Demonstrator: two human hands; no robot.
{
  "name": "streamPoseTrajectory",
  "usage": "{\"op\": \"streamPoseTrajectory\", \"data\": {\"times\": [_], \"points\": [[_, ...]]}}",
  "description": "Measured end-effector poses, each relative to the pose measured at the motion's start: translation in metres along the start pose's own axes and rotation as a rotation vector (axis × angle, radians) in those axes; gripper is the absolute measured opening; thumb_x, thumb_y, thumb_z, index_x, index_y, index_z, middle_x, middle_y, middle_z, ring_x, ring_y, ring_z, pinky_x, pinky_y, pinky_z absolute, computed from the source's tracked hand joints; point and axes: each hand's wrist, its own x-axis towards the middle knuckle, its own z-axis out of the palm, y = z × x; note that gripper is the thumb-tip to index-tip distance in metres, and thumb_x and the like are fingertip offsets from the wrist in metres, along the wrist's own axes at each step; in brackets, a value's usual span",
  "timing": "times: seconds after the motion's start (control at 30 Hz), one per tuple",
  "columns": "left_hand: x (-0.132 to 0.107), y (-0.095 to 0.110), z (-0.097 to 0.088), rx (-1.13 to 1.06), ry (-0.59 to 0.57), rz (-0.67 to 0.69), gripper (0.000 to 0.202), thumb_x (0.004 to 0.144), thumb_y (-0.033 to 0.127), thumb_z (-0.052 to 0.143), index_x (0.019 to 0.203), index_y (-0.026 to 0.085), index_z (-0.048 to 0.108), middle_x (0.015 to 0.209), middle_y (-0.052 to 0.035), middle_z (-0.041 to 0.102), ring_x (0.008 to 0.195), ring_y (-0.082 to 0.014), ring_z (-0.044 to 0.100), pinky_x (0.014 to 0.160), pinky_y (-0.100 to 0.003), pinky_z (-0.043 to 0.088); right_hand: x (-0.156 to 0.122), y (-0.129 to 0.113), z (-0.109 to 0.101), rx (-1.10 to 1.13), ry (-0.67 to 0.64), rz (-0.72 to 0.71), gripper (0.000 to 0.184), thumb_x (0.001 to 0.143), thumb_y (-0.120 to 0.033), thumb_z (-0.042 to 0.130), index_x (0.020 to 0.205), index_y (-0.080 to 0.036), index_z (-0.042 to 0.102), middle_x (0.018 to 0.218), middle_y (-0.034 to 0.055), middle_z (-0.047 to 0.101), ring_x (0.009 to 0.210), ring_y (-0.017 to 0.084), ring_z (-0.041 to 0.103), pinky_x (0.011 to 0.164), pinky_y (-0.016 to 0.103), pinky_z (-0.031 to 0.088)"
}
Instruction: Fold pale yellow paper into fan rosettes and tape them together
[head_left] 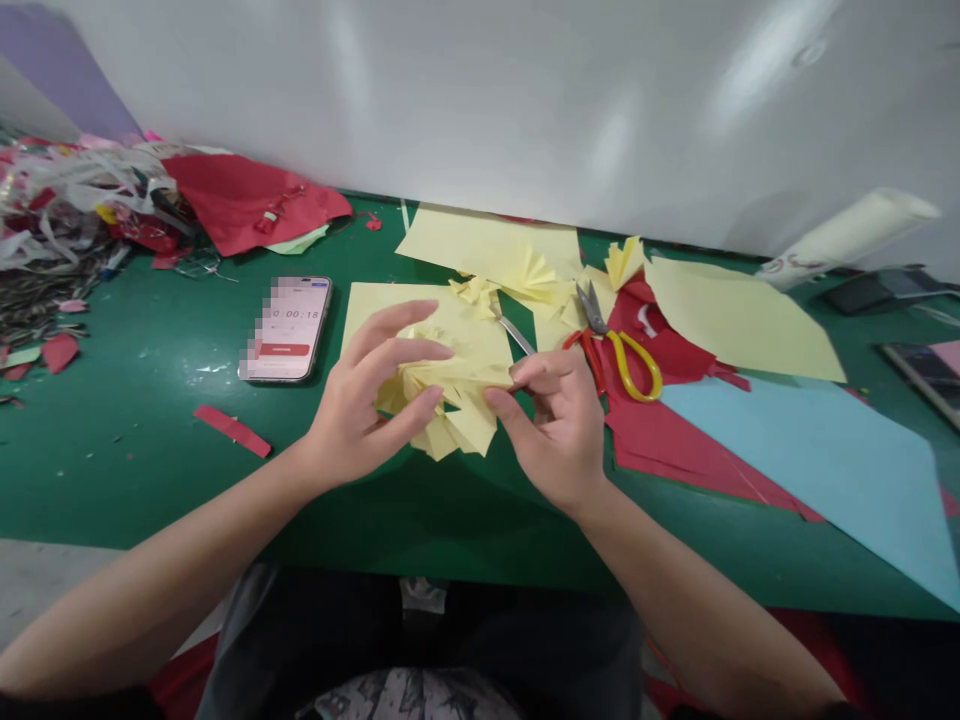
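Note:
A pleated, fanned pale yellow paper piece (457, 425) is held above the green table (172, 480). Thumb and fingers of my right hand (559, 430) pinch its right edge. My left hand (371, 395) curves around its left side with fingers spread, the thumb and fingertips close to the folds. Beneath lies a flat yellow paper sheet (367, 305). Just beyond my right fingers a metal blade (516, 333) shows, its other end hidden. Scissors (634, 366) with a yellow handle loop and a red part beside it lie right of that hand.
A phone (289, 330) with a timer lies left. Folded yellow fans (536, 280), red paper (675, 440), blue paper (825, 450) and a yellow sheet (750, 315) spread behind and right. A heap of scraps (75, 210) fills the far left. A white wall (480, 100) borders the back.

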Motion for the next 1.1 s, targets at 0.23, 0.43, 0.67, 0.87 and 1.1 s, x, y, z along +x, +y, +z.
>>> {"op": "streamPoseTrajectory", "data": {"times": [0.23, 0.43, 0.67, 0.87, 1.1], "points": [[-0.002, 0.003, 0.0, -0.04, -0.091, -0.04, 0.015, 0.078, 0.017, 0.051, 0.093, 0.021, 0.052, 0.103, -0.0056, 0.064, 0.1, -0.0172, 0.059, 0.104, -0.049, 0.025, 0.004, -0.004, 0.002, 0.207, -0.009, 0.135, 0.015, 0.077, -0.019, 0.055, 0.08, -0.024, 0.041, 0.067, -0.0066, 0.045, 0.056, 0.004, 0.047, 0.048, 0.016, 0.04], [-0.002, 0.004, 0.001, 0.025, -0.07, -0.035, 0.015, 0.078, 0.018, 0.052, 0.093, 0.02, 0.051, 0.098, -0.0039, 0.065, 0.097, -0.0158, 0.06, 0.105, -0.049, 0.025, 0.003, 0.004, 0.003, 0.343, 0.015, 0.171, 0.01, 0.078, -0.019, 0.055, 0.079, -0.026, 0.046, 0.065, -0.0075, 0.047, 0.052, 0.004, 0.043, 0.046, 0.017, 0.036], [-0.003, 0.002, 0.003, 0.075, -0.046, -0.008, 0.018, 0.076, 0.016, 0.055, 0.093, 0.02, 0.052, 0.088, -0.0002, 0.066, 0.084, -0.0126, 0.063, 0.102, -0.045, 0.03, 0.002, 0.006, 0.001, 0.28, -0.016, 0.137, 0.013, 0.081, -0.019, 0.051, 0.078, -0.025, 0.062, 0.077, -0.0017, 0.061, 0.075, 0.01, 0.057, 0.065, 0.025, 0.047], [-0.001, 0.003, 0.002, 0.067, -0.074, -0.032, 0.012, 0.078, 0.022, 0.055, 0.09, 0.02, 0.055, 0.086, -0.0001, 0.067, 0.082, -0.0128, 0.063, 0.101, -0.044, 0.033, 0.003, 0.0, 0.001, 0.166, -0.05, 0.107, 0.016, 0.073, -0.017, 0.062, 0.086, -0.026, 0.063, 0.08, -0.0024, 0.061, 0.075, 0.009, 0.057, 0.067, 0.025, 0.049], [-0.001, 0.002, 0.003, 0.047, -0.06, 0.031, 0.011, 0.075, 0.022, 0.062, 0.086, 0.019, 0.059, 0.082, -0.0006, 0.069, 0.079, -0.0119, 0.064, 0.097, -0.043, 0.038, 0.0, 0.0, 0.002, 0.137, -0.044, 0.066, 0.017, 0.073, -0.014, 0.062, 0.081, -0.028, 0.066, 0.071, -0.0031, 0.056, 0.071, 0.008, 0.054, 0.061, 0.023, 0.048]]}}
